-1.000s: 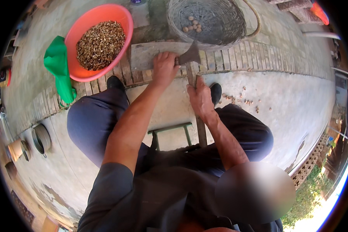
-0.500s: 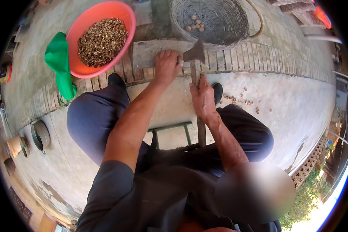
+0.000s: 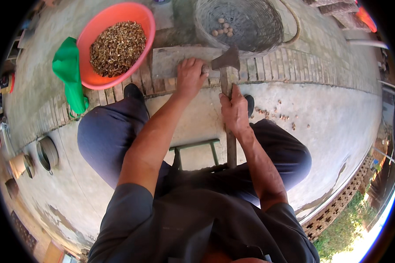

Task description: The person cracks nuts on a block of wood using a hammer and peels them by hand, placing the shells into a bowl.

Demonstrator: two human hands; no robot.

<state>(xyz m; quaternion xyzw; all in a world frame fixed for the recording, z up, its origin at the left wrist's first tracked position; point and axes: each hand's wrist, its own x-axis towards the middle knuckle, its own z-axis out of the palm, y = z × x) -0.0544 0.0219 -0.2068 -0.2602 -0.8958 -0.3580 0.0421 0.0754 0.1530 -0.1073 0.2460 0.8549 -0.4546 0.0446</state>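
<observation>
My left hand (image 3: 191, 79) rests over a weathered wooden board (image 3: 164, 61), its fingertips closed on a walnut (image 3: 205, 69) beside the axe. My right hand (image 3: 236, 109) is wrapped round the wooden handle (image 3: 231, 147) of an axe. The dark metal axe head (image 3: 227, 60) hangs just right of the walnut, and a small gap shows between them. Beyond it stands a grey wicker basket (image 3: 267, 41) with several whole walnuts (image 3: 224, 29) on its bottom. To the left, an orange-pink basin (image 3: 151, 33) holds a heap of brown broken nut pieces (image 3: 118, 49).
A green cloth (image 3: 68, 70) hangs over the basin's left side. Shell fragments (image 3: 283, 117) are scattered on the concrete right of my foot. A green-framed stool (image 3: 197, 143) shows between my legs. A round metal pot (image 3: 47, 153) is at the far left. A brick strip runs under the board.
The axe head has shifted slightly right and its face has turned, opening a small gap from the walnut. My right hand has moved slightly right; my left hand stays nearly in place.
</observation>
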